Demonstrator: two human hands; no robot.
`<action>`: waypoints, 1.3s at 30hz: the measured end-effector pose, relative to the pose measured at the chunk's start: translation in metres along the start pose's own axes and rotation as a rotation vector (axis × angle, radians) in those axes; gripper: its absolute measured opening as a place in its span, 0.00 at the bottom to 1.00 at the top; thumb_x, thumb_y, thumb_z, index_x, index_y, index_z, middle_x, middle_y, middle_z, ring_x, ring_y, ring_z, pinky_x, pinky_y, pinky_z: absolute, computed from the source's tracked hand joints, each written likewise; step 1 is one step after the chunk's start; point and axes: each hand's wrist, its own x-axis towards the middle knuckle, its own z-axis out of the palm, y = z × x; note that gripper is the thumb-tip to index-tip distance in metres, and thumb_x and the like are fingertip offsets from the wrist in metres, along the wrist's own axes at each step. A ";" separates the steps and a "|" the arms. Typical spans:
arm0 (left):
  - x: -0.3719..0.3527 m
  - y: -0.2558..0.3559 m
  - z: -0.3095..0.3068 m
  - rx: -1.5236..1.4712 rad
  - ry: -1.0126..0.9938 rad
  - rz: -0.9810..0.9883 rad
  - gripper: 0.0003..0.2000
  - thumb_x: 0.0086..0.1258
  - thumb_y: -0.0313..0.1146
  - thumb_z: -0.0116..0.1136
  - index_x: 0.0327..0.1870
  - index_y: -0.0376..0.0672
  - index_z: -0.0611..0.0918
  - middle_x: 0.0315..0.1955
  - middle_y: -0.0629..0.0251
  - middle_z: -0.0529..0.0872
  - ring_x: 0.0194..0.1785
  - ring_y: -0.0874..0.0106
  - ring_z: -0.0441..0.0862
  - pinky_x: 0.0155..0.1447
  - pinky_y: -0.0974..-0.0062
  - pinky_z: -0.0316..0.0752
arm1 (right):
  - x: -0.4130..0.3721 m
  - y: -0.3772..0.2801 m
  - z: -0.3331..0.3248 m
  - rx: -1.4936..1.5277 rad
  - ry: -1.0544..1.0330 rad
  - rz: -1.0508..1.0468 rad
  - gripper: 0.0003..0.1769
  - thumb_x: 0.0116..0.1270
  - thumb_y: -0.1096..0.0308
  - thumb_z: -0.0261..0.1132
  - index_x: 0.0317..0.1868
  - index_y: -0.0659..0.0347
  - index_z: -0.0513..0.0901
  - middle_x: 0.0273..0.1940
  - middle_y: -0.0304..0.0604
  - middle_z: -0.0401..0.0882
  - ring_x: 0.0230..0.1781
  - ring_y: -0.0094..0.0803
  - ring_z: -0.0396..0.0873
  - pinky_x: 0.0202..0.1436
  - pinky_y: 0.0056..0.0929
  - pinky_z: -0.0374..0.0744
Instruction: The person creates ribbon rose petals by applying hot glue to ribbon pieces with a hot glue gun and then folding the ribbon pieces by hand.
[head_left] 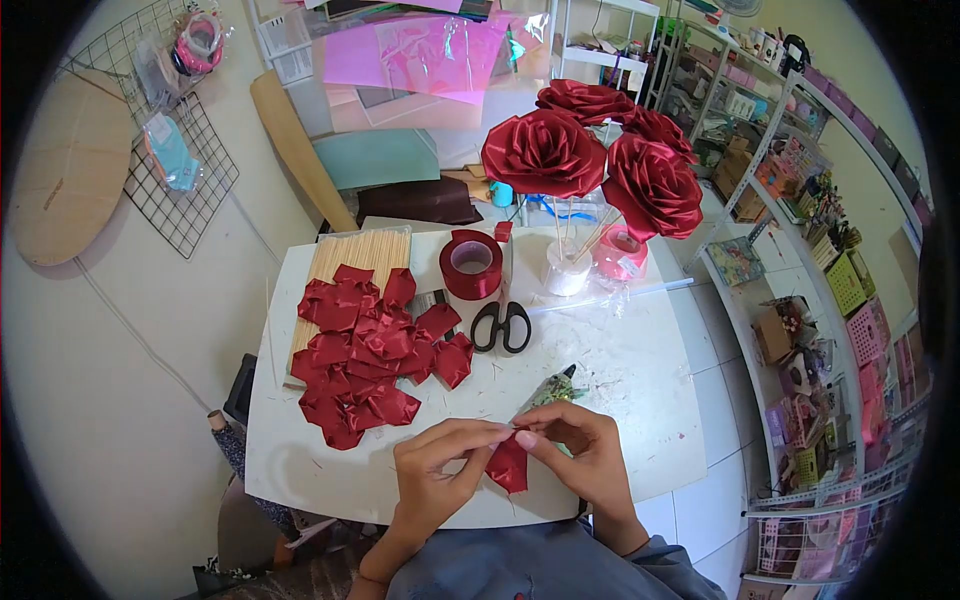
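Near the table's front edge, my left hand (440,475) and my right hand (580,455) meet at their fingertips, both pinching the upper edge of a red satin petal (509,468) that hangs between them. Just beyond my right hand lies a green patterned tool with a black tip (555,388), partly covered by the hand. A pile of red satin petals (365,360) rests to the left, partly on a bundle of thin wooden sticks (370,255). Black-handled scissors (501,328) lie below a roll of red ribbon (471,264).
Large red ribbon roses (545,152) on sticks stand in a white holder (567,270) at the back of the white table (640,400). A pink roll (620,255) sits beside it. Loaded shelves (800,300) line the right side. A wire grid (185,200) hangs on the left wall.
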 end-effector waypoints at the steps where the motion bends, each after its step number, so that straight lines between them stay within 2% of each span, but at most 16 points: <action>1: 0.000 0.000 0.000 0.013 0.002 0.002 0.09 0.52 0.16 0.55 0.33 0.37 0.81 0.33 0.61 0.81 0.35 0.75 0.80 0.36 0.80 0.78 | 0.000 0.001 0.001 0.001 0.001 0.000 0.09 0.57 0.74 0.61 0.38 0.67 0.77 0.31 0.40 0.77 0.32 0.20 0.73 0.38 0.18 0.72; 2: 0.000 0.002 0.000 0.013 0.001 0.001 0.09 0.52 0.16 0.55 0.33 0.37 0.81 0.33 0.61 0.81 0.35 0.75 0.80 0.36 0.80 0.78 | 0.000 0.002 0.001 0.022 0.009 0.001 0.09 0.56 0.75 0.62 0.38 0.67 0.78 0.31 0.40 0.77 0.33 0.20 0.73 0.38 0.18 0.72; 4: 0.000 0.007 0.002 -0.183 -0.006 -0.103 0.09 0.52 0.17 0.57 0.35 0.35 0.81 0.33 0.60 0.81 0.35 0.74 0.80 0.37 0.80 0.77 | -0.001 0.003 0.001 0.043 0.019 0.002 0.09 0.55 0.76 0.62 0.37 0.67 0.78 0.31 0.40 0.77 0.33 0.20 0.73 0.38 0.18 0.72; 8: 0.000 0.009 0.003 -0.228 -0.027 -0.143 0.10 0.52 0.18 0.58 0.38 0.33 0.79 0.33 0.58 0.81 0.35 0.74 0.80 0.39 0.80 0.77 | -0.004 0.003 0.003 0.051 0.027 -0.030 0.09 0.55 0.76 0.62 0.38 0.67 0.78 0.32 0.40 0.77 0.34 0.20 0.73 0.38 0.18 0.71; 10: 0.000 0.007 0.007 -0.276 0.051 -0.130 0.12 0.52 0.18 0.58 0.40 0.31 0.77 0.31 0.58 0.80 0.35 0.75 0.79 0.39 0.81 0.77 | -0.004 0.003 0.004 0.048 0.029 -0.052 0.09 0.55 0.76 0.62 0.38 0.67 0.78 0.32 0.40 0.77 0.34 0.20 0.73 0.38 0.18 0.71; 17: -0.004 0.010 0.010 -0.181 0.092 -0.142 0.14 0.54 0.18 0.57 0.43 0.31 0.73 0.28 0.60 0.80 0.34 0.78 0.78 0.37 0.83 0.75 | -0.007 0.008 0.010 0.066 0.077 -0.100 0.07 0.56 0.79 0.60 0.36 0.68 0.77 0.32 0.41 0.77 0.33 0.21 0.74 0.38 0.18 0.72; 22: -0.005 0.010 0.016 -0.181 0.160 -0.098 0.21 0.54 0.16 0.55 0.48 0.33 0.62 0.26 0.57 0.79 0.33 0.76 0.78 0.38 0.82 0.74 | -0.007 0.010 0.012 0.014 0.109 -0.144 0.06 0.55 0.80 0.60 0.35 0.69 0.77 0.31 0.43 0.76 0.31 0.22 0.74 0.35 0.18 0.72; 25: -0.005 0.009 0.017 -0.173 0.162 -0.062 0.22 0.54 0.15 0.54 0.48 0.34 0.59 0.27 0.56 0.79 0.32 0.75 0.78 0.39 0.82 0.74 | -0.007 0.010 0.013 -0.102 0.143 -0.186 0.06 0.54 0.80 0.60 0.34 0.70 0.77 0.29 0.44 0.76 0.29 0.23 0.74 0.35 0.19 0.72; 39: -0.006 0.005 0.016 -0.196 0.153 -0.041 0.22 0.53 0.15 0.54 0.46 0.36 0.58 0.27 0.56 0.79 0.32 0.75 0.78 0.39 0.82 0.74 | -0.006 0.013 0.013 -0.067 0.138 -0.199 0.06 0.54 0.78 0.62 0.34 0.69 0.77 0.29 0.42 0.76 0.29 0.22 0.73 0.35 0.18 0.72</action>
